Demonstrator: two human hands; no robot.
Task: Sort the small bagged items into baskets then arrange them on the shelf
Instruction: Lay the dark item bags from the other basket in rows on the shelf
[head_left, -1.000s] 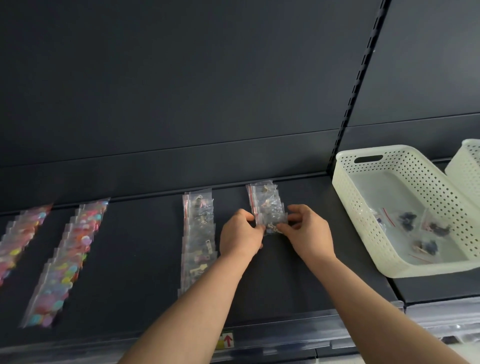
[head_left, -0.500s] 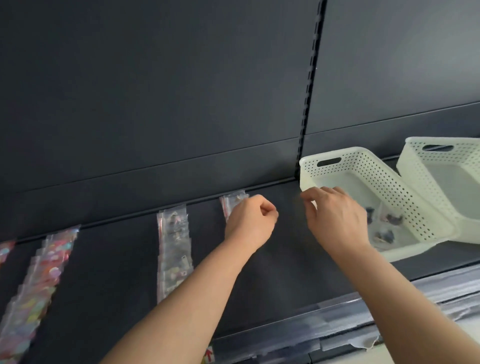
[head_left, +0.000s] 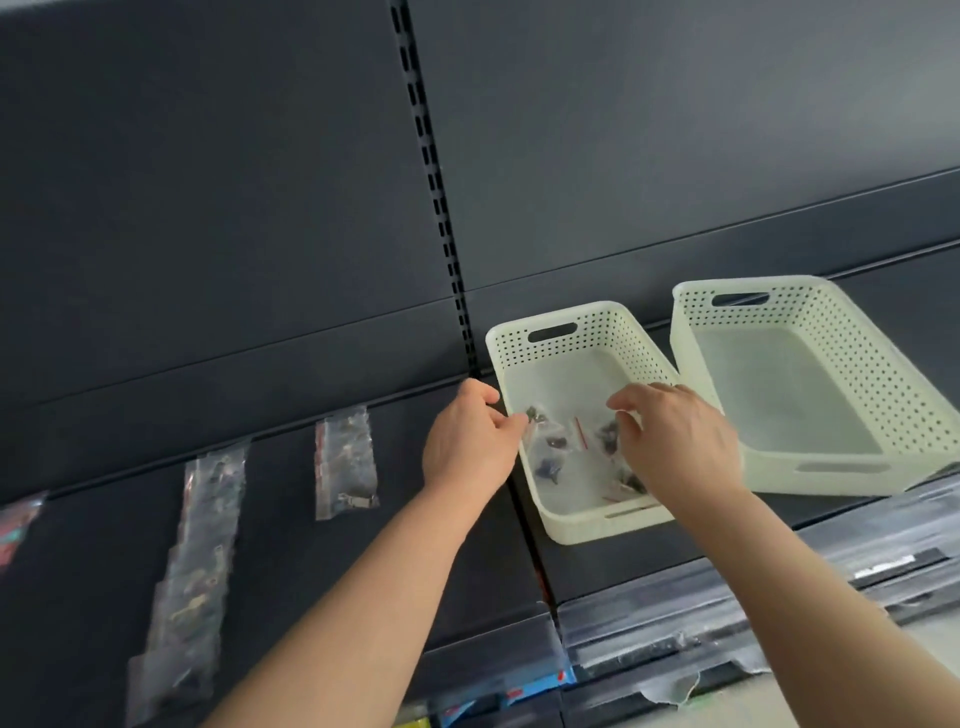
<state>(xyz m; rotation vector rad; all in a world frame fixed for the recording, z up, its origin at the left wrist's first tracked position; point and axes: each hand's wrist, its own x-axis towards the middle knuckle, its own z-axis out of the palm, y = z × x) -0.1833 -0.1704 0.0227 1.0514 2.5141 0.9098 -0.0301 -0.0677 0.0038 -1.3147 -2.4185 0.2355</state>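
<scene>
scene: both hands are up at the near basket (head_left: 566, 525), a pale perforated one on the dark shelf (head_left: 467, 561).
left hand: the left hand (head_left: 470, 441) sits at the basket's nine o'clock wall with its fingers curled. thumb and forefinger tips are right by a bag's corner, but i cannot tell if they really pinch it.
right hand: the right hand (head_left: 675, 447) comes in from four o'clock, fingers hooked down over the bags. grip or mere touch, i cannot tell.
bagged items: a few clear bagged items (head_left: 553, 452) with dark bits and red strips lie loose on the floor of the near basket.
already laid: at nine o'clock of the left hand there's a short row (head_left: 345, 467) of bags. further the same way is a long row (head_left: 200, 551), lapped like tiles.
second basket: the second basket (head_left: 831, 483) is just beside the near one, at its three o'clock.
step in hand: this looks like fishing bags out to start a fresh row.
doing it well: take one bag by its sealed top edge and lift it clear of the wall. lay it flat in the bare strip between the short row and the basket, then lap each next one evenly.
watch out: the slick film may bring two bags up together, so i'd steady the basket with the free hand.
</scene>
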